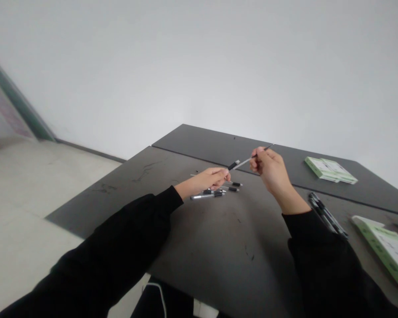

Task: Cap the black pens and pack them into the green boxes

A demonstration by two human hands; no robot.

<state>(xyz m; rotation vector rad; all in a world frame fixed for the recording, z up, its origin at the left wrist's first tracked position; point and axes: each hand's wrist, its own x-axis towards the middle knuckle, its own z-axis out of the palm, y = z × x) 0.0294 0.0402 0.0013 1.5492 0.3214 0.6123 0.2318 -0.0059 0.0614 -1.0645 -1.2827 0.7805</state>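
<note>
My left hand [215,177] is closed around a pen [233,165], whose black end sticks out past the fingertips toward the right. Pinched in my right hand [268,165] is a thin pen refill [243,162], pale along its lower length and dark toward the tip above my fingers. Its lower end meets or lies just beside the pen's black end; I cannot tell whether it is inside. Below my left hand, several clear pens [207,196] with black grips lie on the dark table, partly hidden by that hand.
More black and clear pens [327,214] lie beside my right forearm. Green and white boxes [330,170] rest at the far right, and another box [386,251] is nearer. The dark table [212,247] has scuff marks and a seam; a white wall [199,66] stands behind.
</note>
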